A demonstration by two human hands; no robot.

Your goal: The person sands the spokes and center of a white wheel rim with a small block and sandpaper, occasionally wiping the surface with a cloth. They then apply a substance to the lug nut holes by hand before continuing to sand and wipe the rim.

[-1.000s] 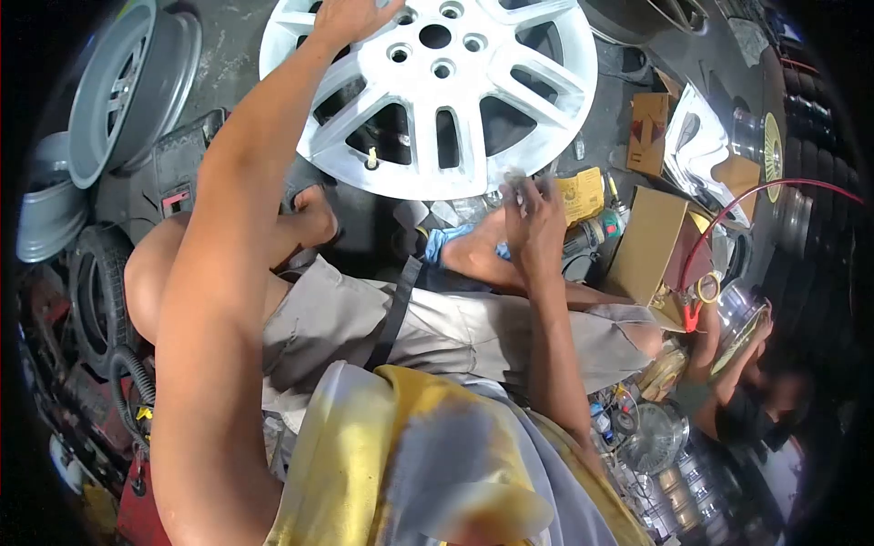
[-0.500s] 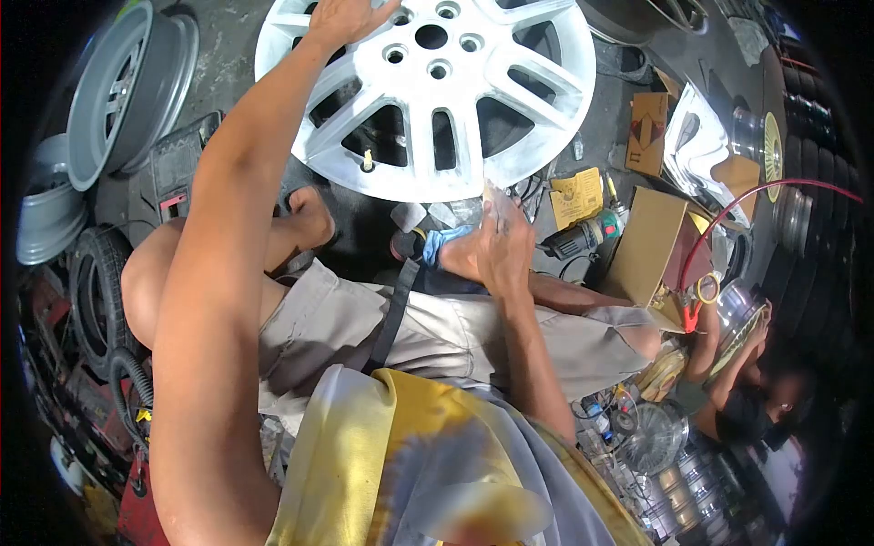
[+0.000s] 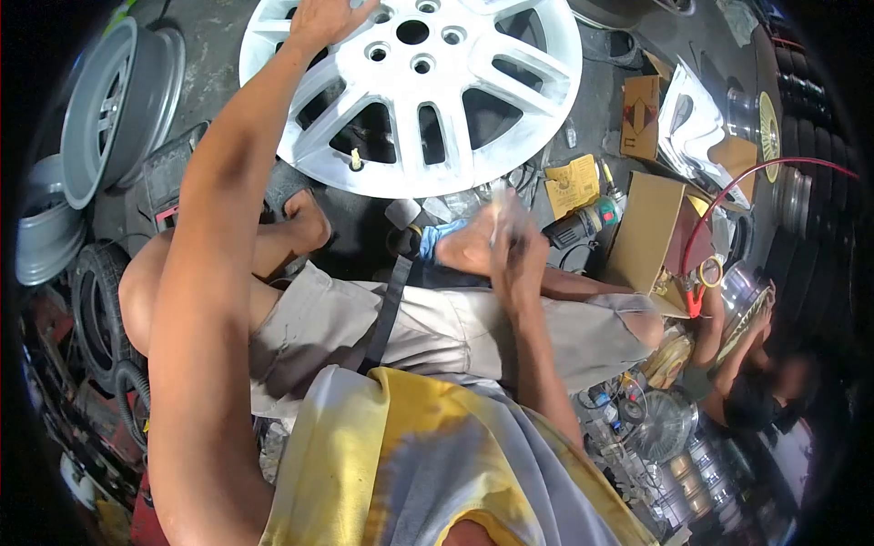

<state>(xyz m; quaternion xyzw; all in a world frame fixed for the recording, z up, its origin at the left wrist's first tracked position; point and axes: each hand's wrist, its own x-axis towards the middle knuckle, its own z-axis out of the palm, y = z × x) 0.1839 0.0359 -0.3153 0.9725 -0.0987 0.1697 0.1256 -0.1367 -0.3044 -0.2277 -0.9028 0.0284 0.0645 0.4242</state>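
Observation:
A large white wheel rim (image 3: 428, 118) lies in front of me at the top, with a short valve stem (image 3: 355, 160) near its lower edge. My left hand (image 3: 330, 16) rests on the upper left of the rim; its fingers are partly cut off by the frame's top edge. My right hand (image 3: 517, 244) is below the rim, beside my foot (image 3: 464, 247), and is smeared by motion. Something small and pale (image 3: 498, 202) shows at its fingers, too blurred to name. A blue cloth (image 3: 437, 238) lies by the foot.
Grey rims (image 3: 100, 114) and a tyre (image 3: 91, 291) stand at left. On the right are a power tool (image 3: 575, 225), yellow paper (image 3: 573, 187), an open cardboard box (image 3: 645, 232) and a red hose (image 3: 728, 187). Another person (image 3: 769, 391) is at the lower right beside a rim.
My right hand has moved slightly right and down, away from the rim's lower edge. The left hand stays on the rim, while the whole view has shifted a little.

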